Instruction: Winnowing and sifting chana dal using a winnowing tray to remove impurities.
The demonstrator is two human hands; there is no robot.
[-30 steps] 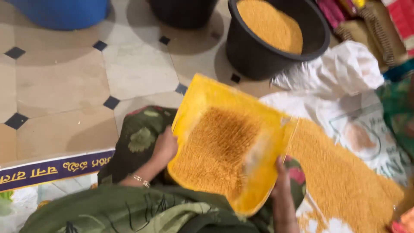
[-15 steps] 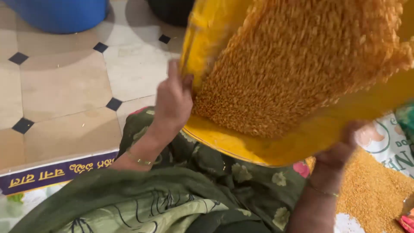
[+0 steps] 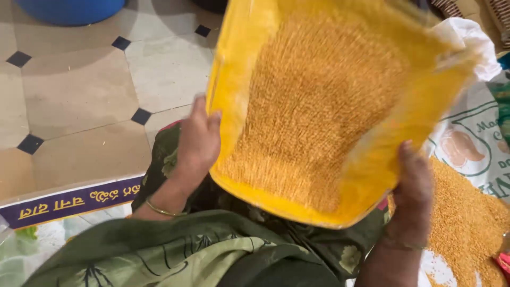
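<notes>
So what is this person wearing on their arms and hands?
Both hands are bare, no gloves. The left hand has a thin gold-coloured bangle at the wrist. The right hand shows a thin band at its wrist. Both forearms are uncovered.

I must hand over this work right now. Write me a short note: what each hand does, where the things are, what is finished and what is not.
Left hand: grips the left edge of the yellow plastic winnowing tray, fingers over the rim.
Right hand: holds the tray's lower right edge.
The tray is raised and tilted, blurred from motion, and carries a layer of small yellow-orange split lentils.
Done, by the look of it: a heap of similar lentils lies on the printed white sack spread on the floor at the right.
Left: the tray's load remains in the tray.
</notes>
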